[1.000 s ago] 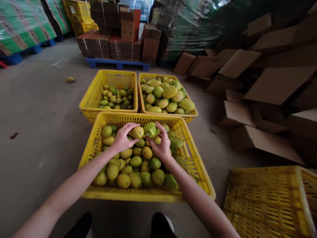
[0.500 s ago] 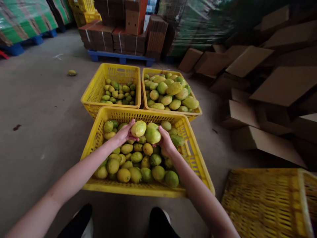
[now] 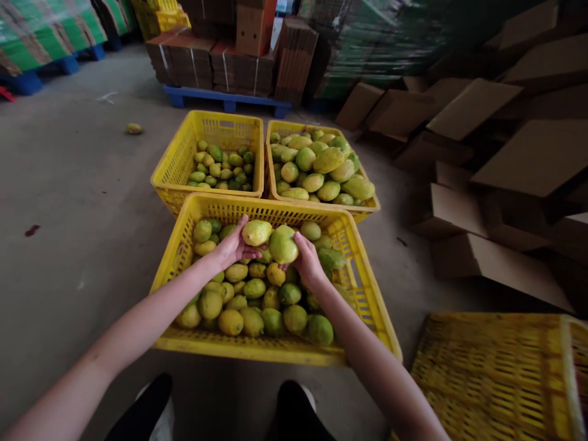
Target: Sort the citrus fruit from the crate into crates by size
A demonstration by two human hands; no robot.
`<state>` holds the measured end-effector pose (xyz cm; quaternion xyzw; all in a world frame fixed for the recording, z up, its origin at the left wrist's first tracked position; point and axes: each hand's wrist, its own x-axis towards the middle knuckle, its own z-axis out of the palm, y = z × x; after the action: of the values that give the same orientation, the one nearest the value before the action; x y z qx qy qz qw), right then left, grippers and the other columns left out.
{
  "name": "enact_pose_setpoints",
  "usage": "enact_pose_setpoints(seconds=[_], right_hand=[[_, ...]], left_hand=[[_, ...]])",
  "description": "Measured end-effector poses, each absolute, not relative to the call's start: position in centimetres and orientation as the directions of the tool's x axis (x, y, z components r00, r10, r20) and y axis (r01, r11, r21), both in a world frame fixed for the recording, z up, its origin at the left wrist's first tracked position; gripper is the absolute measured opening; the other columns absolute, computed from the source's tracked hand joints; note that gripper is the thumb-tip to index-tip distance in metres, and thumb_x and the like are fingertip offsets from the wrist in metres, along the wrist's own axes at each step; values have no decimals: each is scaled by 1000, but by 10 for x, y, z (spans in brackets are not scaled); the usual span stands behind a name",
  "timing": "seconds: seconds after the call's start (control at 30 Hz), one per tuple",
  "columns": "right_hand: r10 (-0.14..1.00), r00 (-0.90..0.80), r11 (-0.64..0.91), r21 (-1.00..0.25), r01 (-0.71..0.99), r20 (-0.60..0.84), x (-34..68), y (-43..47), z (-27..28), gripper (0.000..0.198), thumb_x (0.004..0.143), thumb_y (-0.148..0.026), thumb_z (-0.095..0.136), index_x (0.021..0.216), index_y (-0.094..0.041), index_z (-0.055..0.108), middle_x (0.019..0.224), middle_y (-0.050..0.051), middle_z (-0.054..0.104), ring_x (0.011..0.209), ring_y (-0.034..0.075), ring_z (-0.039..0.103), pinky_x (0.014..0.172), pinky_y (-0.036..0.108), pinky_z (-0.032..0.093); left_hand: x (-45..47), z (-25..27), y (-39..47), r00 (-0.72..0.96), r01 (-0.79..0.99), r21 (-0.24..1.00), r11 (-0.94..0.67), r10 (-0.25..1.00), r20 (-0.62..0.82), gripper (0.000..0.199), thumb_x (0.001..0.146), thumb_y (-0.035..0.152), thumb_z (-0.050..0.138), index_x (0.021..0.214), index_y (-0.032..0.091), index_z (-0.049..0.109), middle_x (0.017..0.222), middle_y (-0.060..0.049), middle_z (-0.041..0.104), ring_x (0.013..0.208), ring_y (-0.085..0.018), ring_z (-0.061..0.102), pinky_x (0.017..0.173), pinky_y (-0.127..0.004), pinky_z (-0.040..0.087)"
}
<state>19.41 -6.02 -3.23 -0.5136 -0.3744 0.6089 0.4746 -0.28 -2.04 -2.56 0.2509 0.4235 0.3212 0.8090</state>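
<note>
Above the near yellow crate, my left hand is closed around a pale yellow-green lemon, its pointed end facing left. My right hand grips a rounder, greener lemon, thumb on its right side. The two lemons are side by side, almost touching. Beneath them, many loose lemons, yellow to green, cover the crate's bottom. Some of the fruit there is hidden by my hands and forearms.
Behind stand two more yellow crates, a left one partly filled with small lemons and a right one heaped with larger ones. One lemon lies on the floor. Cardboard boxes are piled right, above another yellow crate.
The lemon in my left hand has turned slightly and now lies more sideways. Both hands keep their hold at nearly the same spot; the view has shifted a little.
</note>
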Motion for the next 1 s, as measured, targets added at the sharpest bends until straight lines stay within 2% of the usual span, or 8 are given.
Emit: enact_pose_setpoints(seconds=[0.13, 0.23, 0.33, 0.47, 0.57, 0.67, 0.83, 1.0], right_hand=[[984, 181, 5, -999, -32, -1, 193, -65, -35, 54, 65, -56, 87, 100, -27, 59, 75, -2, 72, 63, 20, 68, 57, 33, 59], [967, 191, 155, -984, 89, 170, 195, -64, -39, 64, 60, -45, 92, 110, -26, 57, 97, 2, 75, 89, 25, 72, 84, 42, 61], [927, 205, 272, -939, 211, 314, 197, -63, -43, 64, 61, -41, 92, 112, -26, 56, 112, 6, 72, 107, 27, 69, 94, 44, 58], [895, 217, 346, -914, 210, 389, 196, -63, -42, 60, 63, -39, 91, 110, -28, 56, 120, 7, 70, 117, 29, 66, 101, 46, 55], [923, 192, 308, -940, 148, 333, 197, -64, -37, 58, 62, -39, 92, 108, -27, 58, 108, 4, 71, 103, 26, 69, 97, 44, 56], [970, 159, 179, -983, 36, 182, 199, -63, -34, 57, 60, -42, 92, 105, -26, 61, 105, 2, 71, 91, 22, 69, 86, 40, 59], [979, 195, -30, -991, -134, -56, 195, -59, -42, 46, 71, -58, 77, 102, -25, 66, 103, 1, 73, 93, 23, 68, 76, 33, 60], [974, 58, -187, -920, -346, -220, 179, -63, -55, 50, 70, -64, 74, 101, -27, 61, 99, 1, 74, 95, 27, 72, 62, 33, 62]], left_hand=[[-1, -29, -25, 271, -363, 853, 375, 918, -288, 47, 79, 50, 82, 112, 20, 68, 98, -6, 75, 90, -21, 72, 78, -29, 59], [-3, -27, -25, 194, -324, 938, 124, 979, -62, 65, 60, 29, 95, 116, 23, 64, 111, -3, 71, 104, -21, 68, 97, -35, 54], [-6, -25, -23, 199, -280, 960, -2, 978, 60, 65, 50, 21, 95, 107, 21, 62, 113, -4, 68, 106, -21, 65, 102, -38, 50], [-10, -23, -20, 225, -261, 965, -4, 972, 64, 65, 47, 18, 95, 102, 21, 60, 112, -4, 67, 107, -21, 64, 102, -39, 50], [-13, -23, -19, 220, -289, 952, 103, 975, -39, 60, 53, 21, 93, 106, 20, 65, 112, -4, 68, 105, -21, 65, 96, -36, 53], [-16, -25, -16, 260, -345, 895, 282, 945, -198, 52, 60, 21, 89, 108, 18, 70, 107, -5, 70, 98, -21, 68, 87, -32, 56], [-14, -27, -14, 342, -409, 792, 454, 881, -328, 34, 76, 22, 79, 108, 19, 70, 102, -7, 74, 94, -21, 71, 79, -30, 59], [1, -24, -26, 325, -407, 717, 566, 823, -465, 20, 87, 27, 75, 103, 20, 66, 104, -6, 74, 98, -20, 71, 78, -28, 59]])
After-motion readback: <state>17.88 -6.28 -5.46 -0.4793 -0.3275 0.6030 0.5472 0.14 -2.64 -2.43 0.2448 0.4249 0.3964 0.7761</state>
